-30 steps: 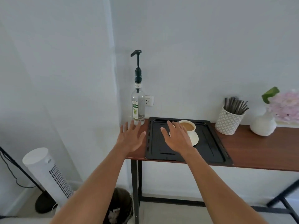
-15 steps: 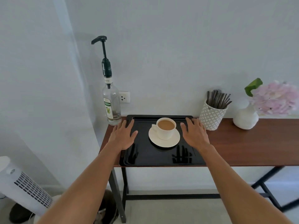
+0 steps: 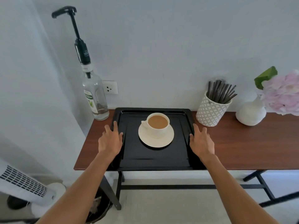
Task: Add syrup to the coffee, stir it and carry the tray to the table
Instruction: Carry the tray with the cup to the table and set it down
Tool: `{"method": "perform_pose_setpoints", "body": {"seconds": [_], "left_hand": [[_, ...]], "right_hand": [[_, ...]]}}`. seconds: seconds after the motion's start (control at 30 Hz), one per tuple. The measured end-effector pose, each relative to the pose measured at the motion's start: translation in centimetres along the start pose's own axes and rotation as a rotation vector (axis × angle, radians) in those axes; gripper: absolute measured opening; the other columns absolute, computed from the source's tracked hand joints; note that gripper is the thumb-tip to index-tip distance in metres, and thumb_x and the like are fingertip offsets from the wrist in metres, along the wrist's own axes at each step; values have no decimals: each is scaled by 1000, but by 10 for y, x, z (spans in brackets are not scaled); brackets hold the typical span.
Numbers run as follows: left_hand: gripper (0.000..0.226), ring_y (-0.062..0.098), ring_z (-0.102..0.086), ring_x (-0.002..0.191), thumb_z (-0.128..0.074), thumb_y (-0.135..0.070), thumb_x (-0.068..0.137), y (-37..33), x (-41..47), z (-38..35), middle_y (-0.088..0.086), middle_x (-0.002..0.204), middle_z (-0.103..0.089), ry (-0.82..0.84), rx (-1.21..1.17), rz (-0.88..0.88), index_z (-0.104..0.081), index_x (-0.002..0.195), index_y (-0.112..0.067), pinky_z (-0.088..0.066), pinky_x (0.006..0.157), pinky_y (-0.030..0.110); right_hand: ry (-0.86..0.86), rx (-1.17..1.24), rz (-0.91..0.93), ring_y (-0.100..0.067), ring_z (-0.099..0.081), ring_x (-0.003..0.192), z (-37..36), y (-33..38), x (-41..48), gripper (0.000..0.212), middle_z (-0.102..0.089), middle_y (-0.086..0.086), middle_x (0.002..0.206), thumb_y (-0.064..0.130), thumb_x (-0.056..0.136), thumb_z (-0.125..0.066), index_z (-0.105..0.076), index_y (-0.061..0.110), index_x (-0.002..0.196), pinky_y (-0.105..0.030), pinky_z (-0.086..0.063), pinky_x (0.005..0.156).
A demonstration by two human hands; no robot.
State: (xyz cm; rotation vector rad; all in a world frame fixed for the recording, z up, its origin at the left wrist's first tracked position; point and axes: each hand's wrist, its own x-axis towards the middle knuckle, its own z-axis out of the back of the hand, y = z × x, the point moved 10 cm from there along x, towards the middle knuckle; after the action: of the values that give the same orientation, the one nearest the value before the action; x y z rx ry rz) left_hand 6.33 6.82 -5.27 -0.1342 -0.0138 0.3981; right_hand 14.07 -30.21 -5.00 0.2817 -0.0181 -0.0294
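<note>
A black tray [image 3: 155,157] lies at the left end of a wooden console table [image 3: 250,146]. On it a white cup [image 3: 158,125] of milky coffee stands on a white saucer [image 3: 156,142]. A clear syrup bottle [image 3: 95,97] with a tall black pump stands left of the tray, by the wall. My left hand [image 3: 110,141] lies flat on the tray's left rim with its fingers spread. On the right rim rests my right hand [image 3: 201,142], also spread. Neither hand is curled under the tray.
A patterned white pot of dark stir sticks [image 3: 212,109] stands just right of the tray, then a white vase [image 3: 250,113] with pink flowers. A wall socket [image 3: 110,87] is behind the bottle. On the floor at left are a white tower fan [image 3: 24,186] and a dark bin [image 3: 98,207].
The view has come closer and centred on the tray. My hands have spread apart, from above the tray's left part to its left and right rims.
</note>
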Motion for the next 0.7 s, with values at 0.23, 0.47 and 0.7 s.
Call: {"method": "perform_pose_setpoints", "body": {"seconds": [0.23,0.47,0.7], "left_hand": [[58,38,-72,88,-36,-33,110,7,1,2,21,108,-70,-76,-28,49,-20,164,-17,-47,63,39],[53,39,-72,76,-41,-31,109,13,2,5,19,78,-75,-138,-148,83,-32,160,-21,-44,59,37],[52,35,-72,74,-41,-32,109,15,0,13,17,78,-75,-148,-158,85,-35,159,-21,-45,56,36]], "right_hand": [[-58,-72,38,-35,-72,88,-1,2,5,54,-59,-22,124,27,110,-41,-29,15,162,-36,-46,61],[-70,28,49,-38,-69,90,0,-1,10,53,-64,-20,106,27,110,-43,-33,17,161,-43,-54,72],[-64,97,48,-37,-69,96,3,0,9,52,-67,-21,108,24,109,-44,-35,17,160,-43,-54,76]]}}
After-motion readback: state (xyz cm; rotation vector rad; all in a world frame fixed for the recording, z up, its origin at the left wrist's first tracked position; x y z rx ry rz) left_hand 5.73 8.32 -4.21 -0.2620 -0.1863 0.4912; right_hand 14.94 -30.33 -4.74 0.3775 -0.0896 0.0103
